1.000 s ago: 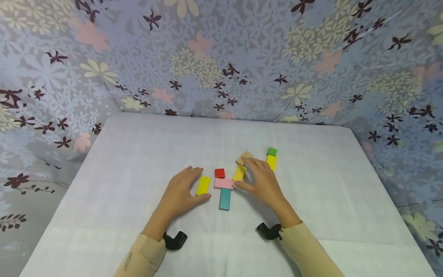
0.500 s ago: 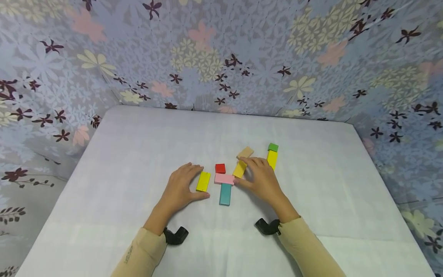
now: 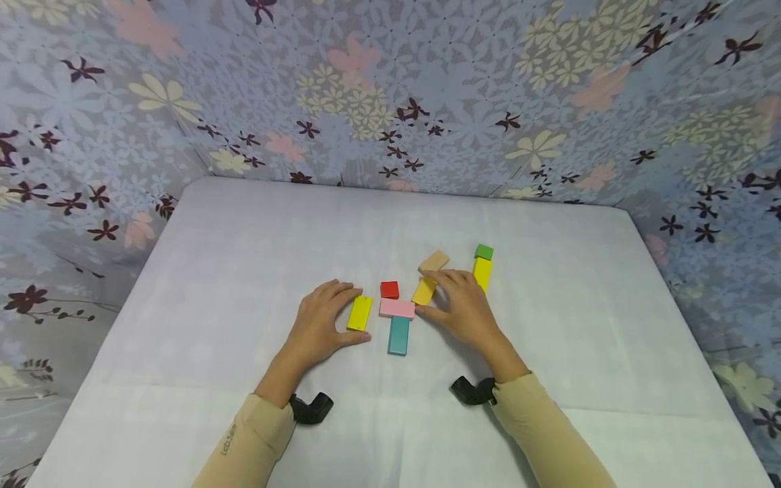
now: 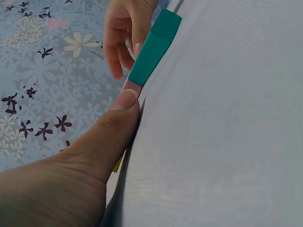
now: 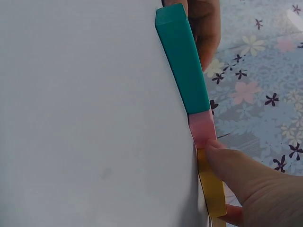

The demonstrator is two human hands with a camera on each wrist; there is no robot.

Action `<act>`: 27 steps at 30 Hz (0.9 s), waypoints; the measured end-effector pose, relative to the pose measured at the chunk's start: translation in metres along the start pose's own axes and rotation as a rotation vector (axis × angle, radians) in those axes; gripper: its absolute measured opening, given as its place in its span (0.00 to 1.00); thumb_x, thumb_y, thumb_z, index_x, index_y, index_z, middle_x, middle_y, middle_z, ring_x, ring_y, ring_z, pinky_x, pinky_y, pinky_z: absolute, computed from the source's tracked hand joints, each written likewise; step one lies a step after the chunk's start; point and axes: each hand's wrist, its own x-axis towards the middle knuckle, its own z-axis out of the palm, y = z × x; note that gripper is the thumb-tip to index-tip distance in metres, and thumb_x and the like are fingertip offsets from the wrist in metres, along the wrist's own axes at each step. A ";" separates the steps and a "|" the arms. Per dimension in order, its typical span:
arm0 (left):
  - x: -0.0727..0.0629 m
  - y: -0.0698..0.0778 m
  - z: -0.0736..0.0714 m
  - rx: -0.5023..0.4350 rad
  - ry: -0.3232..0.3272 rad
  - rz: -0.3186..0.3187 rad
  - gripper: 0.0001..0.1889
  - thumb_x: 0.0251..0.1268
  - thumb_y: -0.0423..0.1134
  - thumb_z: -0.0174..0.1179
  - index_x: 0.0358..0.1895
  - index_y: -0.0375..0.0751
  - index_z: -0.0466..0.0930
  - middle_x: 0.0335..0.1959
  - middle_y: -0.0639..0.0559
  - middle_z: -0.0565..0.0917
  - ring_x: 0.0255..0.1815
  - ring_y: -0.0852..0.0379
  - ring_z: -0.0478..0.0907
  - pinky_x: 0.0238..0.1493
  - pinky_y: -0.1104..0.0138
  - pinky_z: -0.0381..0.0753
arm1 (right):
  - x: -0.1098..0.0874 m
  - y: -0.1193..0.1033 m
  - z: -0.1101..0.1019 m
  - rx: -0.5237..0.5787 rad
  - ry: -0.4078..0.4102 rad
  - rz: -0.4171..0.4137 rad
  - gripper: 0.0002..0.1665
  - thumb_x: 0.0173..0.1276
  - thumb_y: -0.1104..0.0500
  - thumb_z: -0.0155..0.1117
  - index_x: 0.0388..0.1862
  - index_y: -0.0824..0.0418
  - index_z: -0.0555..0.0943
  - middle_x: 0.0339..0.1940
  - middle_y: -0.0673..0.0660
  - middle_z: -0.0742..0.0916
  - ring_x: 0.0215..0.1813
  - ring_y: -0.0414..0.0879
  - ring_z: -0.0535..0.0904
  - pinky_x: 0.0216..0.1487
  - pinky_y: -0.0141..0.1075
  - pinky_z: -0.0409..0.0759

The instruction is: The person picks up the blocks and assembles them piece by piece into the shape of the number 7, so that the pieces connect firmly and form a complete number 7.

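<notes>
In the head view my left hand (image 3: 322,320) grips a bright yellow block (image 3: 360,314) lengthwise, thumb at its near end, fingertips at its far end. My right hand (image 3: 462,306) pinches a deeper yellow block (image 3: 424,291), its thumb beside the pink block. Between the hands the pink block (image 3: 396,308) lies crosswise, with a red block (image 3: 389,290) behind it and a teal block (image 3: 399,336) in front, forming a T. The right wrist view shows the pink block (image 5: 202,128) between the teal block (image 5: 184,61) and the deeper yellow one (image 5: 211,182).
A pale wooden block (image 3: 434,261) lies just beyond my right fingertips. Farther right, a green block (image 3: 484,252) sits at the end of another yellow block (image 3: 483,272), partly hidden by my hand. White cloth (image 3: 293,224) covers the table; floral fabric (image 3: 390,88) hangs behind it.
The head view has tilted slightly downward. My right fingers have drawn off the wooden block onto the deeper yellow one. My left fingertips have closed in a little around the bright yellow block.
</notes>
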 end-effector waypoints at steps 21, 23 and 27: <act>-0.002 0.008 0.002 -0.063 0.044 -0.038 0.39 0.43 0.59 0.77 0.61 0.49 0.77 0.63 0.51 0.79 0.72 0.45 0.66 0.72 0.42 0.63 | -0.017 0.005 -0.013 0.042 0.017 0.033 0.46 0.56 0.44 0.78 0.72 0.49 0.70 0.66 0.54 0.80 0.69 0.55 0.68 0.69 0.57 0.68; -0.003 0.007 0.001 -0.066 0.045 -0.045 0.39 0.43 0.59 0.77 0.61 0.49 0.76 0.63 0.51 0.79 0.72 0.45 0.66 0.72 0.42 0.63 | -0.020 0.006 -0.016 0.039 0.014 0.033 0.46 0.56 0.44 0.78 0.72 0.49 0.70 0.66 0.53 0.80 0.69 0.55 0.67 0.69 0.56 0.67; -0.004 0.005 0.001 -0.067 0.040 -0.056 0.39 0.44 0.59 0.77 0.61 0.49 0.76 0.63 0.50 0.78 0.71 0.46 0.66 0.72 0.44 0.63 | -0.027 0.008 -0.024 0.058 0.013 0.054 0.45 0.56 0.45 0.78 0.72 0.48 0.70 0.67 0.52 0.79 0.69 0.54 0.66 0.69 0.56 0.68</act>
